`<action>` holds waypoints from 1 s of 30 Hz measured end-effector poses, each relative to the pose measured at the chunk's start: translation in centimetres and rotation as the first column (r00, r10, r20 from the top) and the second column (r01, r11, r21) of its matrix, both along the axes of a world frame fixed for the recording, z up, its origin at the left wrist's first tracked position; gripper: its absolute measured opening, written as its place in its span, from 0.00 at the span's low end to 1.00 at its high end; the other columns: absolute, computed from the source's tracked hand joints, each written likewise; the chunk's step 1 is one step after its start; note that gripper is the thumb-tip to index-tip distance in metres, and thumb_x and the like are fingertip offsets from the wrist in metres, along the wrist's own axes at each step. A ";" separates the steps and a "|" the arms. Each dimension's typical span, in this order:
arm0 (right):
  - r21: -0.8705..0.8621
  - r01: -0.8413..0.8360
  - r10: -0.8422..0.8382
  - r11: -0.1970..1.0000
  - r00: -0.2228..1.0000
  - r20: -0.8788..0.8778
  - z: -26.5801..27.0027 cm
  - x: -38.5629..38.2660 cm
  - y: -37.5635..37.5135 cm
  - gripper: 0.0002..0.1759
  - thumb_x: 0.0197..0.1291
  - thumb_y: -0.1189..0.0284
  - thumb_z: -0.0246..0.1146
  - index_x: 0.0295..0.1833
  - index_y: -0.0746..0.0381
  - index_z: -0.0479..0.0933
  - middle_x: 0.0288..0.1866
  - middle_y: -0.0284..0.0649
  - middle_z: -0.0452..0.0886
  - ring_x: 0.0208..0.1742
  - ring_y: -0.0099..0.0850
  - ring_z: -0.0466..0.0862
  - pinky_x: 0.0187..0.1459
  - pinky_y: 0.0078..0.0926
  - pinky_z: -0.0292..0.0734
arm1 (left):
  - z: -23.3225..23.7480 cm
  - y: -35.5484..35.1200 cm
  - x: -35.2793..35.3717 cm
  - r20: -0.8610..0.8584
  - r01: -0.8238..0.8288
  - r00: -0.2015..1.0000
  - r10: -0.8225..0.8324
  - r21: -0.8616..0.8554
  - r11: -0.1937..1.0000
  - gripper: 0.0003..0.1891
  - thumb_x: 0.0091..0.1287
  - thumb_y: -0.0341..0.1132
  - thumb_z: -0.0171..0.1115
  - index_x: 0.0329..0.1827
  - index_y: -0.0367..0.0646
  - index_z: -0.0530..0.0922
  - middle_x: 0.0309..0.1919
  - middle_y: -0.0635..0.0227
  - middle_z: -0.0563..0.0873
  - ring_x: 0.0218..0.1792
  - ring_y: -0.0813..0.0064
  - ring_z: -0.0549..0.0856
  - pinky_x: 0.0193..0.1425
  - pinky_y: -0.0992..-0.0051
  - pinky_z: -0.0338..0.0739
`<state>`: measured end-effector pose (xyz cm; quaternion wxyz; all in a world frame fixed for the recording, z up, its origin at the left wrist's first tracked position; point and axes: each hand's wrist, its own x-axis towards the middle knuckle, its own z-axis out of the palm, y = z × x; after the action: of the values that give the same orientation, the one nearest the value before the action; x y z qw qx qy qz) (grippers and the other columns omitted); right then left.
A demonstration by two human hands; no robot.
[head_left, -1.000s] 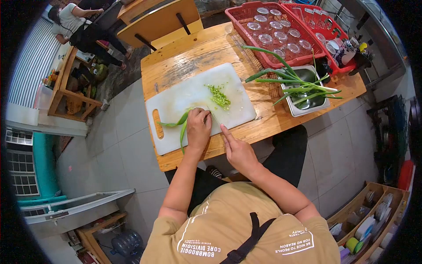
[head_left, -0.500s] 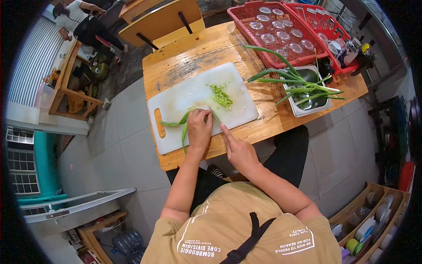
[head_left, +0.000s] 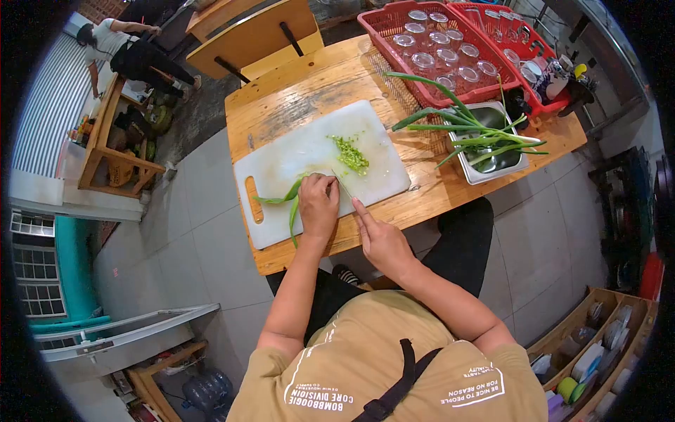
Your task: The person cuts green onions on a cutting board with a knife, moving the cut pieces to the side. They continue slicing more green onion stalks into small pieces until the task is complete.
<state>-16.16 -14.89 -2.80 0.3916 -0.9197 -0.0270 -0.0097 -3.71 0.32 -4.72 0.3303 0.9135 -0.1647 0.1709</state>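
My left hand (head_left: 318, 205) is closed over a green onion (head_left: 281, 200), pressing it to the white cutting board (head_left: 281, 165). Long green leaves trail out to the left of that hand and over the board's near edge. In my right hand (head_left: 382, 240) is the handle of a knife (head_left: 344, 187), its blade angled up and left beside my left fingertips. The fingers hide most of the place where blade and onion meet. Beyond the knife lies a small heap of chopped green onion (head_left: 350, 156) on the board.
Whole green onions (head_left: 478, 135) lie across a steel pan (head_left: 519, 172) at the table's right. Behind it, a red basket (head_left: 373, 32) holds several upturned glasses, next to a second red basket (head_left: 548, 50) of glassware. A chair (head_left: 260, 39) stands opposite. Another person (head_left: 130, 53) stands far left.
The camera view has shifted slightly. Both hands, the knife and the green onion stay nearly in place. The person at far left has lowered one arm toward the wooden table there.
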 end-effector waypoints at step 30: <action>-0.007 0.002 -0.002 1.000 0.998 0.058 -0.8 -0.3 0.0 0.39 0.78 0.71 0.59 0.92 0.54 0.60 0.31 0.57 0.86 0.31 0.56 0.88 0.37 0.58 0.85 | 0.3 0.2 0.0 -0.019 0.039 0.999 -0.040 -0.028 0.999 0.05 0.68 0.29 0.72 0.43 0.37 0.90 0.39 0.57 0.87 0.46 0.53 0.85 0.54 0.57 0.80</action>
<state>-16.45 -14.87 -3.56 0.3876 -0.9204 -0.0373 -0.0367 -3.74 0.48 -4.40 0.3479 0.9070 -0.1771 0.1579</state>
